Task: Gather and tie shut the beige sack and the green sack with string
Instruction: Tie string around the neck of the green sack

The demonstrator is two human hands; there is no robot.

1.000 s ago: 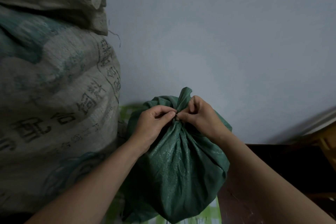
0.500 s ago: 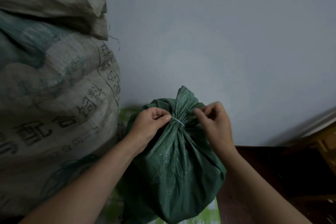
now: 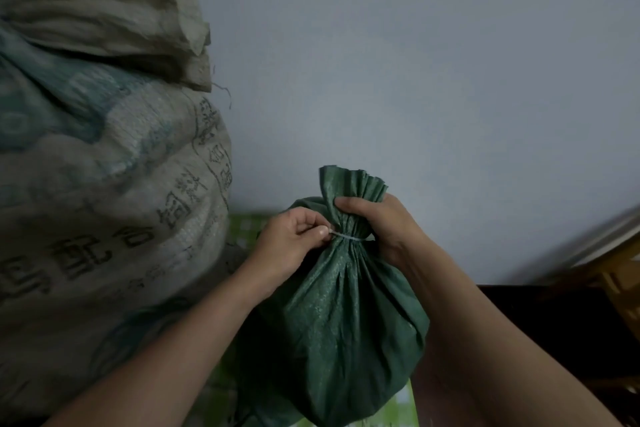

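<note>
The green sack [image 3: 343, 322] stands between the 2 hands, its gathered neck ringed by a pale string [image 3: 348, 236]. The right hand [image 3: 384, 225] curls tight round the neck, fingers just above the string. The left hand [image 3: 291, 243] pinches the string's end beside the neck. The beige sack [image 3: 104, 184] bulks left of the left hand.

Green sack [image 3: 343, 315] was woven plastic with a faint sheen, beige sack [image 3: 104, 204] at left coarse matt weave with frayed edges, wall [image 3: 415, 80] smooth matt paint.

One head-worn wide-angle view looks forward and down, close over the green sack [image 3: 339, 322], facing the wall [image 3: 450, 80].
</note>
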